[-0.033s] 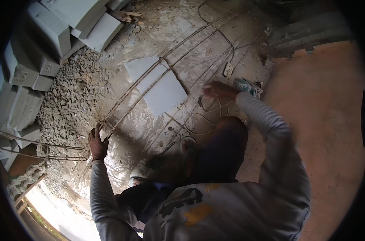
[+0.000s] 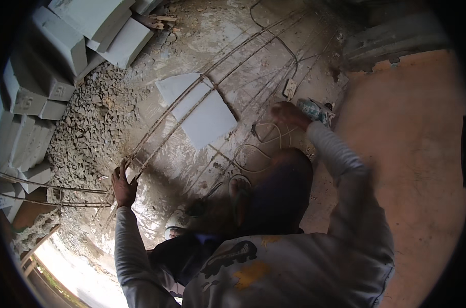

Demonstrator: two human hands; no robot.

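Note:
My left hand (image 2: pixel 125 185) grips a long, narrow frame of rusty rebar (image 2: pixel 174 123) near its lower end, where other bars cross it. A square white sheet (image 2: pixel 207 120) lies under the rebar. My right hand (image 2: pixel 289 113), fingers curled and slightly blurred, is beside a teal-and-white object (image 2: pixel 315 112), just below a pale power socket block (image 2: pixel 289 88); whatever it may hold is hidden. A loose pale cable (image 2: pixel 251 170) loops on the floor below that hand, near my sandaled foot (image 2: pixel 238 187).
Stacked pale blocks (image 2: pixel 66 43) fill the upper left beside gravel (image 2: pixel 89 105). More rebar (image 2: pixel 81 204) extends leftward past my left hand. A smooth orange surface (image 2: pixel 402 164) spans the right, below a grey concrete ledge (image 2: pixel 392 43). A bright opening (image 2: pixel 63 262) is at lower left.
My right hand has moved a little to the right, toward the teal-and-white object, with its fingers more curled. My left hand stays on the rebar.

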